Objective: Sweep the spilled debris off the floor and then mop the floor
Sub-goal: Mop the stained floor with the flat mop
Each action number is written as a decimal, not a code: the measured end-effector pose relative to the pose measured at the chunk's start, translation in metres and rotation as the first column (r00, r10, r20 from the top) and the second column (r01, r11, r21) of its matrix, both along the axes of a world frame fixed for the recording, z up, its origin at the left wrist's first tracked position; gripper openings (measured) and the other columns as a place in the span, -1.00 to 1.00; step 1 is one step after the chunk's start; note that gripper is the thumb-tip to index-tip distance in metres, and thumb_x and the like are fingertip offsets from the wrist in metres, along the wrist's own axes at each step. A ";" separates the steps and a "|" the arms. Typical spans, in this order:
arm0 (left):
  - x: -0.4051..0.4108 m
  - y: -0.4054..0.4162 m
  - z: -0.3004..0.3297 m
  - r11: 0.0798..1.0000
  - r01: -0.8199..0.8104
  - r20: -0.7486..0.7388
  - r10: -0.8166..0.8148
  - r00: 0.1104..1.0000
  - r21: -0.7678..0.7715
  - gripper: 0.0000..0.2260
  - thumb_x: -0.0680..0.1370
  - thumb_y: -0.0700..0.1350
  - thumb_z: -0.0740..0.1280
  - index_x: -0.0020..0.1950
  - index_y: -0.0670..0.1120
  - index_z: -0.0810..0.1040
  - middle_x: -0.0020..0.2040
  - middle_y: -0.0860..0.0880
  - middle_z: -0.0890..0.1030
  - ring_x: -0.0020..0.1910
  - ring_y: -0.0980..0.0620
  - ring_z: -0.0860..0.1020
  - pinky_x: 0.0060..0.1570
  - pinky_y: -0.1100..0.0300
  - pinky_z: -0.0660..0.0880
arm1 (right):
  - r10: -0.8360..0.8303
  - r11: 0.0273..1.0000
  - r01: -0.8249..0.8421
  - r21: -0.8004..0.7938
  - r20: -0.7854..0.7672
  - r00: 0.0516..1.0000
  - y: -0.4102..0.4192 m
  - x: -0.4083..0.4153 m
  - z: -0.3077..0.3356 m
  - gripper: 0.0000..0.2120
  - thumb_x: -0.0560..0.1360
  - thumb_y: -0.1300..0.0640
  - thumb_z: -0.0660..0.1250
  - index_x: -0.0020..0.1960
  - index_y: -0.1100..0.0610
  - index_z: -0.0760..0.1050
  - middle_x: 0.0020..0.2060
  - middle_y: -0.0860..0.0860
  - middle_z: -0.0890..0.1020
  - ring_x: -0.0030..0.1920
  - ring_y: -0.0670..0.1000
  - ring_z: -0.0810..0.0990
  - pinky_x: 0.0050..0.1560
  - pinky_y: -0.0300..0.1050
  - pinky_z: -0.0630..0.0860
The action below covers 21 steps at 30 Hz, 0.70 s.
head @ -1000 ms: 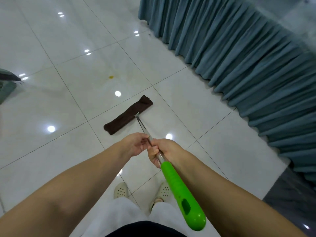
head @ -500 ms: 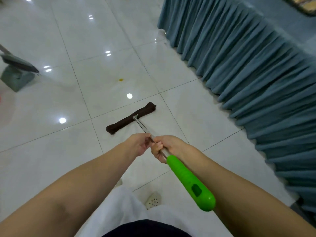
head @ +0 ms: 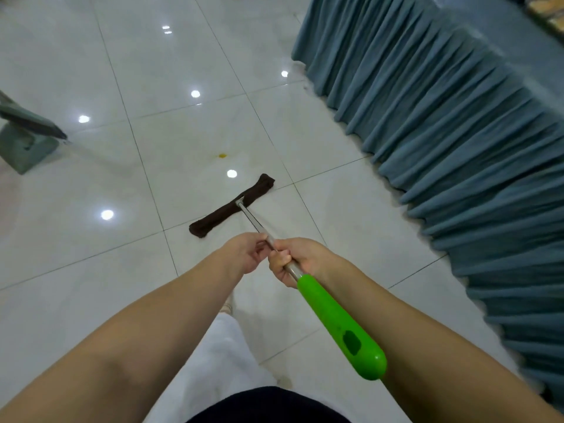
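A flat mop with a dark brown cloth head [head: 232, 206] lies on the white tiled floor [head: 91, 239] ahead of me. Its metal pole runs back to a bright green handle [head: 338, 325]. My right hand [head: 297, 261] grips the pole just above the green handle. My left hand [head: 244, 254] holds the pole a little further down, fingers curled round it. A small yellow speck of debris [head: 222, 155] sits on the tile just beyond the mop head.
A pleated teal table skirt [head: 442, 141] runs along the right side down to the floor. A grey-green dustpan with a broom head [head: 24, 138] stands at the left edge. My white-trousered leg [head: 219, 355] is below the hands.
The mop head has turned flatter and moved slightly nearer the yellow speck. My view has shifted left and forward, bringing the dustpan further into sight. Both hands keep their hold.
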<state>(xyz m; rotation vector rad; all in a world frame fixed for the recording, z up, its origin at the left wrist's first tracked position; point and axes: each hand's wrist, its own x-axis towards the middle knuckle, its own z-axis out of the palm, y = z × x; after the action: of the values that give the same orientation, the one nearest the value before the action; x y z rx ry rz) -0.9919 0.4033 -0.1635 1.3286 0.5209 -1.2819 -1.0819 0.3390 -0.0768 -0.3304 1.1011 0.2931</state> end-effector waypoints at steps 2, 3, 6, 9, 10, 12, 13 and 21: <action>0.031 -0.013 -0.001 1.000 -0.031 -0.006 0.031 0.999 -0.001 -0.79 0.58 -0.36 0.18 -0.25 -0.26 0.44 -0.52 -0.15 0.55 -0.69 0.06 0.51 -0.62 0.33 0.48 | 0.016 1.000 -0.016 -0.001 -0.012 1.000 -0.013 0.030 0.000 -0.72 0.65 0.21 0.08 -0.20 0.22 0.39 -0.64 0.05 0.38 -0.74 -0.15 0.24 -0.75 -0.42 0.23; 0.048 -0.018 -0.001 0.999 -0.042 -0.010 0.042 0.999 0.002 -0.82 0.58 -0.35 0.19 -0.22 -0.27 0.44 -0.41 -0.17 0.55 -0.68 0.05 0.52 -0.62 0.31 0.49 | 0.025 1.000 -0.025 -0.006 -0.022 0.999 -0.019 0.047 -0.001 -0.72 0.65 0.20 0.09 -0.21 0.22 0.39 -0.63 0.05 0.38 -0.74 -0.15 0.24 -0.74 -0.42 0.23; 0.103 -0.031 -0.006 0.999 -0.036 -0.018 0.037 0.999 0.015 -0.85 0.58 -0.35 0.19 -0.18 -0.29 0.44 -0.26 -0.20 0.51 -0.65 0.04 0.54 -0.61 0.28 0.50 | 0.026 0.999 -0.027 -0.020 -0.042 0.999 -0.031 0.101 -0.004 -0.72 0.65 0.19 0.09 -0.21 0.21 0.37 -0.62 0.04 0.38 -0.74 -0.15 0.25 -0.73 -0.43 0.23; 0.159 -0.041 -0.007 1.000 -0.002 -0.035 0.003 0.999 0.003 -0.86 0.59 -0.35 0.16 -0.16 -0.28 0.43 -0.22 -0.21 0.53 -0.49 -0.03 0.61 -0.42 0.22 0.59 | 0.010 0.999 -0.013 -0.044 -0.071 0.997 -0.039 0.155 -0.008 -0.78 0.64 0.23 0.09 -0.17 0.18 0.36 -0.54 0.06 0.38 -0.73 -0.13 0.26 -0.73 -0.43 0.23; 0.177 -0.044 -0.008 1.000 0.007 -0.044 -0.007 0.999 0.001 -0.86 0.59 -0.34 0.16 -0.14 -0.28 0.43 -0.20 -0.21 0.54 -0.39 -0.05 0.61 -0.31 0.19 0.60 | 0.011 0.999 -0.015 -0.050 -0.082 0.997 -0.042 0.173 -0.009 -0.80 0.63 0.25 0.09 -0.15 0.15 0.35 -0.50 0.05 0.37 -0.73 -0.13 0.26 -0.73 -0.43 0.23; 0.211 -0.051 -0.009 1.000 0.020 -0.052 -0.020 0.998 0.003 -0.88 0.60 -0.33 0.16 -0.12 -0.28 0.44 -0.19 -0.21 0.55 -0.32 -0.05 0.59 -0.28 0.17 0.61 | 0.020 0.998 -0.026 -0.060 -0.093 0.995 -0.049 0.205 -0.012 -0.80 0.62 0.28 0.08 -0.15 0.13 0.34 -0.47 0.05 0.35 -0.73 -0.13 0.26 -0.72 -0.44 0.23; 0.226 -0.054 -0.008 1.000 0.018 -0.054 -0.018 0.998 -0.002 -0.87 0.60 -0.34 0.16 -0.13 -0.28 0.44 -0.20 -0.21 0.56 -0.38 -0.04 0.60 -0.32 0.18 0.61 | 0.026 0.998 -0.032 -0.060 -0.092 0.995 -0.053 0.220 -0.013 -0.79 0.62 0.28 0.07 -0.16 0.13 0.34 -0.50 0.05 0.35 -0.74 -0.13 0.26 -0.72 -0.45 0.23; 0.312 -0.082 -0.009 1.000 0.017 -0.045 -0.016 0.999 0.017 -0.82 0.60 -0.36 0.14 -0.19 -0.30 0.43 -0.36 -0.21 0.59 -0.37 -0.05 0.58 -0.06 0.13 0.57 | 0.050 0.997 -0.054 -0.046 -0.085 0.995 -0.080 0.306 -0.022 -0.78 0.63 0.25 0.10 -0.18 0.11 0.35 -0.53 0.03 0.34 -0.74 -0.13 0.24 -0.72 -0.45 0.22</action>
<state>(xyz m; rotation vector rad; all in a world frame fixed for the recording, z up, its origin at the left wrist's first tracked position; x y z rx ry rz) -0.6794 0.3215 -0.1724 1.3237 0.5546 -1.3255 -0.7764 0.2594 -0.0993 -0.3935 1.1845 0.3290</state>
